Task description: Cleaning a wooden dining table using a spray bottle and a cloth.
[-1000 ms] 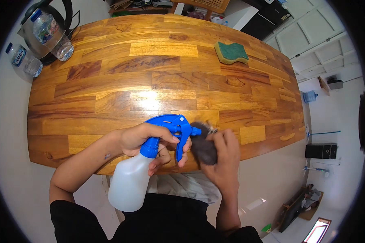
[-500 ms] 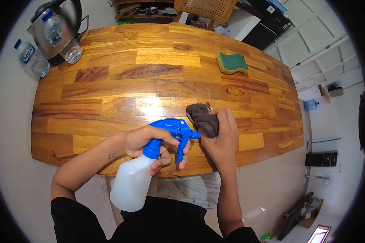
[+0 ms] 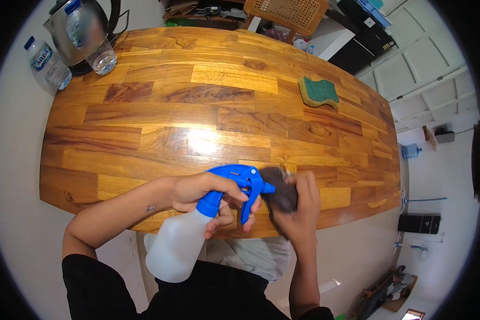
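Observation:
My left hand (image 3: 218,200) is wrapped around the neck and blue trigger head of a white spray bottle (image 3: 177,246), which is tilted over the table's near edge. Its blue nozzle points right, toward a dark grey-brown cloth (image 3: 280,193). That bunched cloth is in the grip of my right hand (image 3: 303,210), close in front of the nozzle; both are blurred by motion. Whether the cloth touches the tabletop I cannot tell. Farther off, toward the right, a green and yellow sponge (image 3: 319,92) lies on the wooden table (image 3: 170,114).
At the far left stand two clear plastic bottles (image 3: 49,63) and a kettle (image 3: 64,40) with a dark handle. A cane-backed chair (image 3: 285,15) is behind the far edge. To the right of the table, a black box (image 3: 420,223) sits along the wall.
My right hand has drawn the cloth nearer to me, still by the nozzle. The spray bottle stays in my left hand. The whole view has shifted slightly.

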The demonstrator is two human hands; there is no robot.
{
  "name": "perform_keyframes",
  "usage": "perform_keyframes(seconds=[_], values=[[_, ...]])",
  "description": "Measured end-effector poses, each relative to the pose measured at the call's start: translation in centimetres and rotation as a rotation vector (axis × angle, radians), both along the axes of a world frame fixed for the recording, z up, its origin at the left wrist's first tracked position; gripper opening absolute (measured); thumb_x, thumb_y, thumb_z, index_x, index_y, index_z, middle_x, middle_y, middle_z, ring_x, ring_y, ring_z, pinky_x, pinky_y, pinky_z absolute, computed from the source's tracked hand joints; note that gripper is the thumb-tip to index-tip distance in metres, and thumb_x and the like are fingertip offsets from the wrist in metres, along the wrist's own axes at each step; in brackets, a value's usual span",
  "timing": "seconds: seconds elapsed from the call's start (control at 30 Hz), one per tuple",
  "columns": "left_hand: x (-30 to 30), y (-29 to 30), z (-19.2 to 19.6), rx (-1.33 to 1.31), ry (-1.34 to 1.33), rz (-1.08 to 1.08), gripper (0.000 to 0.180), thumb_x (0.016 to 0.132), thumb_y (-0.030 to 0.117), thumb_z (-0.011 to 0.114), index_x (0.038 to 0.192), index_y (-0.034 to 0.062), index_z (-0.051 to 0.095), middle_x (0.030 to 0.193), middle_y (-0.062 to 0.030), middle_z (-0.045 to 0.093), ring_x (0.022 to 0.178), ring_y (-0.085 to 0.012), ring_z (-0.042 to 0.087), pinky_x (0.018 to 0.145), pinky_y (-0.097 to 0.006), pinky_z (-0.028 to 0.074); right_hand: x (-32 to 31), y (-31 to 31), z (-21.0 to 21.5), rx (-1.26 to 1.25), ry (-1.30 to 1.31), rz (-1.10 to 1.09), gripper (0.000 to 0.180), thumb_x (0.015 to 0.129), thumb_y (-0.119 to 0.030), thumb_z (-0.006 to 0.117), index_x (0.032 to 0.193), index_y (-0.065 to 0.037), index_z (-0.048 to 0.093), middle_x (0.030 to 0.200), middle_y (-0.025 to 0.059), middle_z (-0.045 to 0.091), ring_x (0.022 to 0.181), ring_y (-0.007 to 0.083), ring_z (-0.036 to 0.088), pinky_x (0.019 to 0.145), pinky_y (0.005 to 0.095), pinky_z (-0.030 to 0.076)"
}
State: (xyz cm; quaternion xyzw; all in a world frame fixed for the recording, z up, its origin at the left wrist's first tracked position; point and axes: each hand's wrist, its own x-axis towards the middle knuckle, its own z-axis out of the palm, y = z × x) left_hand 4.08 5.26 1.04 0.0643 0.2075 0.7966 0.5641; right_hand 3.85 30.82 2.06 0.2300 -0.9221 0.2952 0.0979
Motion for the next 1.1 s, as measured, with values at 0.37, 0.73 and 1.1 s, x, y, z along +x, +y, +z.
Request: perform_keyframes(seconds=[0.37, 0.73, 1.1], values=[[0.1, -0.2, -0.1, -0.014, 0.007, 0.042, 0.032, 0.101, 0.023, 0.049, 0.119, -0.0025, 0.05, 0.114, -0.0301, 0.061, 0.054, -0.0188, 0.064, 0.051, -0.034, 0.062, 1.3, -0.6, 0.5, 0.046, 0.032, -0.039, 0.039, 0.07, -0.013, 0.078, 0.104, -0.006, 0.061, 0.099, 0.0132, 0.054, 0.094, 0.036, 0.057, 0.079, 0.0443, 0.042], [0.0, 0.1, 0.0, -0.013, 0.004, 0.016, 0.032, 0.101, 0.022, 0.049, 0.122, -0.0031, 0.049, 0.117, -0.0313, 0.061, 0.054, -0.0193, 0.063, 0.051, -0.034, 0.062, 1.2, 0.3, 0.7, 0.057, -0.095, 0.006, 0.042, 0.07, -0.011, 0.078, 0.108, -0.006, 0.06, 0.099, 0.0139, 0.052, 0.095, 0.0373, 0.055, 0.081, 0.0449, 0.041], [0.1, -0.1, 0.1, -0.017, -0.029, 0.036, 0.033, 0.1, 0.023, 0.049, 0.12, -0.0029, 0.049, 0.115, -0.0315, 0.06, 0.053, -0.0185, 0.064, 0.052, -0.034, 0.062, 0.3, -0.6, 0.5, 0.059, 0.031, -0.037, 0.041, 0.072, -0.012, 0.078, 0.108, -0.006, 0.06, 0.102, 0.0154, 0.054, 0.099, 0.0385, 0.055, 0.084, 0.0457, 0.042]])
